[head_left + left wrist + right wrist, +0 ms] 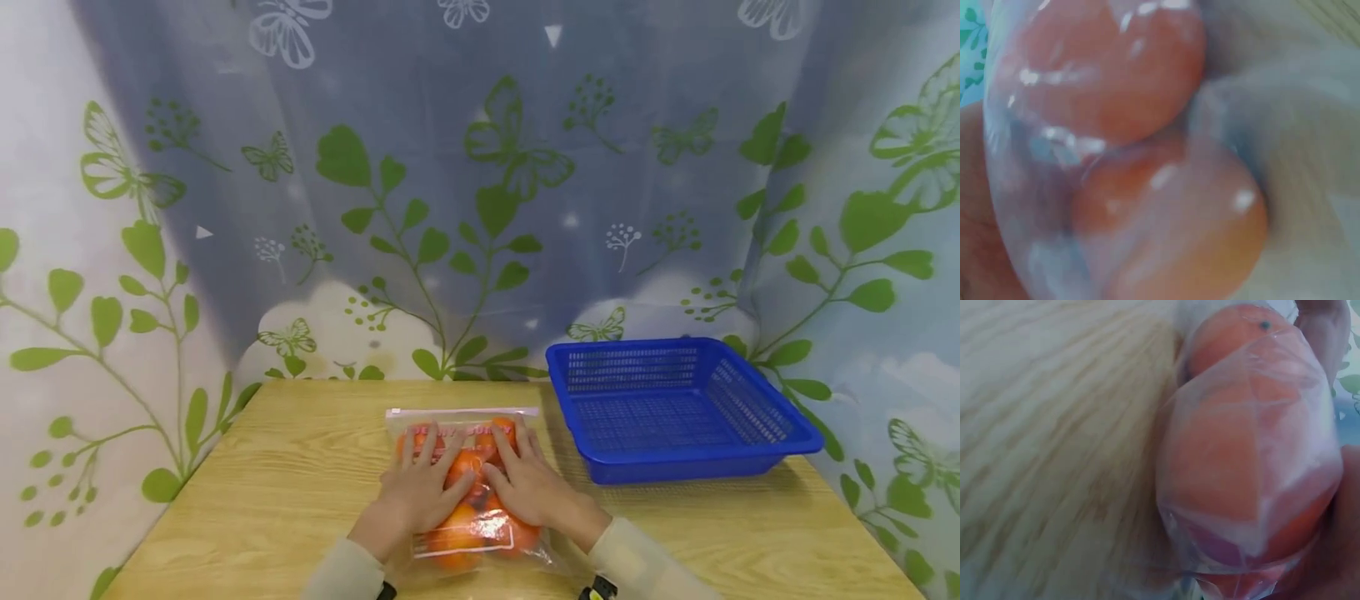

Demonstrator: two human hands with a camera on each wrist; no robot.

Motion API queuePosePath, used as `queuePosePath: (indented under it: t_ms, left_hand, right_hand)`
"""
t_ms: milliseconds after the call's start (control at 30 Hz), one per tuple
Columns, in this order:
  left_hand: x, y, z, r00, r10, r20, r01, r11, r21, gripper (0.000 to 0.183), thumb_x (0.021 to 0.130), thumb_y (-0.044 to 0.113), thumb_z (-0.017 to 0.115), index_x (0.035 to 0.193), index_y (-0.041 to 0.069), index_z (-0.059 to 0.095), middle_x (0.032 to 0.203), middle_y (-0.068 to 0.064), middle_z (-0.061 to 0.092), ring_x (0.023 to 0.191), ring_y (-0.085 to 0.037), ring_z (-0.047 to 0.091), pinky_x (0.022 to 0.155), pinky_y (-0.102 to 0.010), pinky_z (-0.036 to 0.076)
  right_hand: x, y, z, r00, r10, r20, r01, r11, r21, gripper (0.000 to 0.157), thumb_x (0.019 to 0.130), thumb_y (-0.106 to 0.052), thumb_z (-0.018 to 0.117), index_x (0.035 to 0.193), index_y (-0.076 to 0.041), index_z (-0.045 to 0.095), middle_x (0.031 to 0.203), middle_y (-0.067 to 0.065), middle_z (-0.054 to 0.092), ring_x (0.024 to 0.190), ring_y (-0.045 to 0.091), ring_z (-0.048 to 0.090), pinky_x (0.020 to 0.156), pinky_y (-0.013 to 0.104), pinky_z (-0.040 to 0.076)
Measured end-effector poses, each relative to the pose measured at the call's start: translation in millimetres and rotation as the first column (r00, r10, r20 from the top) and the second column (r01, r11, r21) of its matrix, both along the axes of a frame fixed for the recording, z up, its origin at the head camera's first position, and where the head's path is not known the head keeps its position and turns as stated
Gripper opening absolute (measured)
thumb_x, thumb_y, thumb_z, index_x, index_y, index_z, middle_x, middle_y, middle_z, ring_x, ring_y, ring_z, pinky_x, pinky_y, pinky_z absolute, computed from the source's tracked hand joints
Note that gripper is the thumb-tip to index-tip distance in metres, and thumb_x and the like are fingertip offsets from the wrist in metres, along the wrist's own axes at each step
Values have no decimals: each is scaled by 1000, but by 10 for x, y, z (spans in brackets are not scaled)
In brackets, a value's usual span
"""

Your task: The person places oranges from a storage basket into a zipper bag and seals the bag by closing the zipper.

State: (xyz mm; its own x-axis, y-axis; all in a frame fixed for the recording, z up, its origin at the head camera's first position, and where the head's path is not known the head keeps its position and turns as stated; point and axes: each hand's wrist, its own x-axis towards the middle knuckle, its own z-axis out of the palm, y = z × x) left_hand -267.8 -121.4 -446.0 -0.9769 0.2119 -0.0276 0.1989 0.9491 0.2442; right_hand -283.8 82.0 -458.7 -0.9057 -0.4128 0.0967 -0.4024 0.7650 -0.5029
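Observation:
A clear zip bag (402, 423) with red print lies flat on the table, its zip strip (465, 412) at the far side. Several oranges (454, 533) fill it. My left hand (417, 493) rests on the bag's left half, fingers spread and straight. On the right half lies my right hand (534, 490), likewise with straight, spread fingers. Close up in the left wrist view, two oranges (1172, 225) show blurred through the plastic. The right wrist view has more oranges (1216, 462) under creased film, one with a small green stem spot.
A blue plastic basket (693, 461) with mesh walls stands to the right of the bag, at the back of the wooden table (285, 467). Behind and at both sides hangs a curtain (420, 100) printed with leaves and butterflies.

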Motion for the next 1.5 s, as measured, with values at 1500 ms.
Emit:
queuePosePath:
  t_ms: [1500]
  left_hand:
    - [-229,-723,109,994,-40,99,32,997,75,82,98,72,46,164,28,28,172,-23,8,156,-55,-2,98,-87,38]
  right_hand:
    - [-197,-674,-63,997,-1,72,5,999,-51,73,110,-52,31,165,-5,20,165,40,7,137,53,49,117,59,45]
